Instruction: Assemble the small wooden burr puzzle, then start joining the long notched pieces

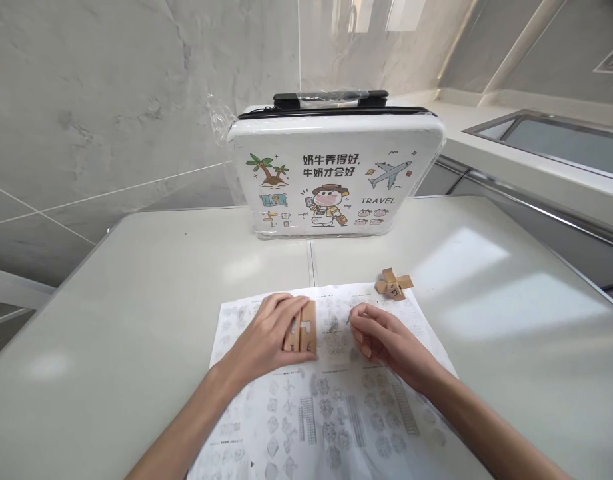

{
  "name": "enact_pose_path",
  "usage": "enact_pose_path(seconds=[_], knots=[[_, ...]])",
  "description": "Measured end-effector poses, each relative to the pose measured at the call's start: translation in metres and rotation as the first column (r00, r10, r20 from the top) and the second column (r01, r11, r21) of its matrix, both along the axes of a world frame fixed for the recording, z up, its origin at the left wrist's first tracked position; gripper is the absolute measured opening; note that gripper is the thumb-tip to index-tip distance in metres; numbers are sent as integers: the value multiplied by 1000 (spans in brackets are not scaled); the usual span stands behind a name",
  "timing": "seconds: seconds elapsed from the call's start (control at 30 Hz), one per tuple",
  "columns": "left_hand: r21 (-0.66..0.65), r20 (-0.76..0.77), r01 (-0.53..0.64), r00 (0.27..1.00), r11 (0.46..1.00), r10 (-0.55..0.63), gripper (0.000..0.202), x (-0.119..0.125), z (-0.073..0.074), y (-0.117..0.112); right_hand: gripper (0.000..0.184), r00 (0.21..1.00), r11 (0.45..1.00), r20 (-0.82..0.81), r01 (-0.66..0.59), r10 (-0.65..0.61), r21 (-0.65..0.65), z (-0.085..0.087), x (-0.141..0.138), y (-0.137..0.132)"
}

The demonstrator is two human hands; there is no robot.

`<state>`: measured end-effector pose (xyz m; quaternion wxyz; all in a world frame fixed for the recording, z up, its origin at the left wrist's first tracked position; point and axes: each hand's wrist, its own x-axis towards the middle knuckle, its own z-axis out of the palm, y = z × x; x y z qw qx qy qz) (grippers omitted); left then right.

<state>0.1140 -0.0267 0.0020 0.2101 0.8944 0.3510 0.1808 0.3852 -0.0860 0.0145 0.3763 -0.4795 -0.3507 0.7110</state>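
Note:
My left hand (275, 330) is closed around flat wooden puzzle pieces (308, 327) lying side by side on a printed sheet (266, 427). Notches are cut into them, and the handwritten marks look like 2 and 3. The fingers cover their left part and far ends. Over the sheet to the right, my right hand (379, 335) is curled with thumb and fingertips together. Whether anything small is pinched there I cannot make out. Beyond it, at the sheet's far right corner, rests a cross-shaped assembly of wooden pieces (394, 285) with a handwritten mark.
A white hard-shell case (336, 133) with cartoon prints, a black handle and clear plastic wrap stands upright at the back of the pale table (111, 333). Behind it rises a grey marbled wall (111, 100). A seam runs down the tabletop between case and sheet.

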Motion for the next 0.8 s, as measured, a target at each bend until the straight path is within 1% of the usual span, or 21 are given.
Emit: enact_pose_path(seconds=[0.07, 0.13, 0.17, 0.23, 0.3, 0.33, 0.4, 0.43, 0.47, 0.53, 0.6, 0.7, 0.77, 0.8], knots=[[-30, 16, 60, 998, 998, -59, 98, 8, 0, -7, 35, 996, 997, 70, -51, 47, 61, -1, -2, -2], [-72, 29, 98, 995, 993, -96, 99, 14, 0, -12, 31, 981, 981, 184, -101, 70, 166, -3, -6, -4], [-92, 40, 112, 993, 989, -108, 100, 16, 0, -13, 28, 965, 965, 253, -125, 64, 232, -5, -8, -5], [-127, 63, 129, 991, 983, -122, 103, 16, 2, -14, 19, 919, 911, 394, -172, 12, 374, -9, -11, -8], [-157, 76, 130, 990, 979, -119, 107, 11, 6, -11, 10, 862, 829, 504, -245, -52, 504, -15, -13, -10], [-171, 72, 122, 991, 978, -111, 109, 7, 8, -9, 15, 837, 780, 542, -287, -77, 555, -18, -13, -11], [-194, 50, 93, 995, 977, -85, 112, -1, 11, -4, 38, 793, 692, 598, -368, -115, 621, -23, -13, -12], [-204, 35, 80, 997, 976, -74, 112, -4, 13, -2, 51, 772, 658, 623, -405, -125, 635, -26, -13, -12], [-210, 23, 72, 997, 975, -69, 112, -7, 15, -1, 62, 750, 632, 647, -439, -133, 639, -28, -13, -12], [-216, 9, 67, 998, 974, -66, 107, -10, 17, 1, 79, 708, 596, 691, -494, -147, 633, -31, -14, -12], [-212, 12, 71, 997, 975, -70, 101, -11, 18, 2, 87, 679, 564, 716, -532, -161, 632, -34, -15, -12], [-194, 50, 80, 996, 978, -71, 96, -10, 18, 1, 85, 674, 537, 716, -542, -182, 647, -34, -17, -12], [-184, 95, 76, 994, 980, -59, 94, -8, 18, 1, 80, 698, 551, 691, -507, -188, 663, -32, -17, -13], [-181, 123, 66, 991, 981, -44, 94, -8, 18, 0, 79, 725, 573, 664, -471, -182, 671, -30, -16, -13]])
